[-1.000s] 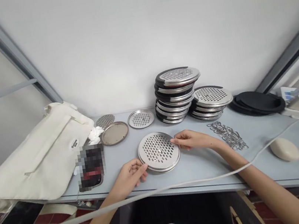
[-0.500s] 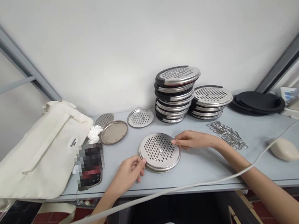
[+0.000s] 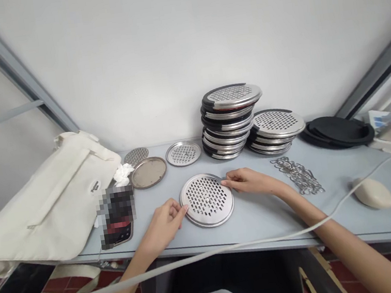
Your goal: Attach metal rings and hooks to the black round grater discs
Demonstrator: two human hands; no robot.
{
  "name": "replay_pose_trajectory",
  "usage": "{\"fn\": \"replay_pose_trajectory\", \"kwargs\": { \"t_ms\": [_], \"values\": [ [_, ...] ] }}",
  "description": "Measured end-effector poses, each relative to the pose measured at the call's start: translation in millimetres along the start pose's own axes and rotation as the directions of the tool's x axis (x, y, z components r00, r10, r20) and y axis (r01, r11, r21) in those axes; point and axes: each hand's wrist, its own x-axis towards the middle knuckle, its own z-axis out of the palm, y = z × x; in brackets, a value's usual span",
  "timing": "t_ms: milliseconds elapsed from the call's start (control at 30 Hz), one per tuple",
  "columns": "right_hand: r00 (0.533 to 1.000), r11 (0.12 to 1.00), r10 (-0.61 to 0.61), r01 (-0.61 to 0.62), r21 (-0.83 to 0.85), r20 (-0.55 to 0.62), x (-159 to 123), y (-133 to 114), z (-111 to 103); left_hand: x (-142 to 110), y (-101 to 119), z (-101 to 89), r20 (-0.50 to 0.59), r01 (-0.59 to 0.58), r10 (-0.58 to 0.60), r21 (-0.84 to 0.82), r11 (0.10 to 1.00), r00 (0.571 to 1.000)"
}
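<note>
A round perforated steel disc [image 3: 207, 199] lies flat on the grey table [image 3: 264, 214] in front of me. My left hand [image 3: 163, 224] pinches its left rim with curled fingers. My right hand [image 3: 246, 180] grips the upper right rim with its fingertips. Both hands rest on the tabletop at the disc's edge.
Two stacks of similar discs [image 3: 230, 121] [image 3: 277, 130] stand behind, with black rings [image 3: 338, 131] to their right. Metal clips [image 3: 298, 175] lie right of my right hand. A cream bag [image 3: 49, 202], a phone [image 3: 116, 217], small discs [image 3: 149, 172] [image 3: 183, 153], a soap-like oval [image 3: 372, 192] and a white cable [image 3: 233, 248] are around.
The disc now lies flatter on the table and slightly left. Both hands stayed on its rim, shifting only a little.
</note>
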Motion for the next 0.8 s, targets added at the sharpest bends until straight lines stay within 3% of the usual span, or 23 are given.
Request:
{"fn": "replay_pose_trajectory", "kwargs": {
  "t_ms": [233, 533, 800],
  "values": [
    [0.998, 1.000, -0.003, 0.001, -0.024, -0.067, 3.8, 1.8, 5.5, 2.0, -0.3, -1.6, -0.026, -0.055, 0.057, 0.071, 0.996, 0.998],
    [0.997, 0.999, 0.001, -0.005, -0.051, -0.076, 3.2, -7.2, 4.0, 4.0, -3.2, -0.5, 0.018, 0.004, -0.003, -0.020, 1.000, 1.000],
    [0.983, 0.979, 0.002, -0.039, -0.199, -0.182, 9.1, -1.2, 14.2, 7.8, -8.9, -0.4, 0.028, 0.030, -0.028, -0.069, 0.997, 0.999]
  ]
}}
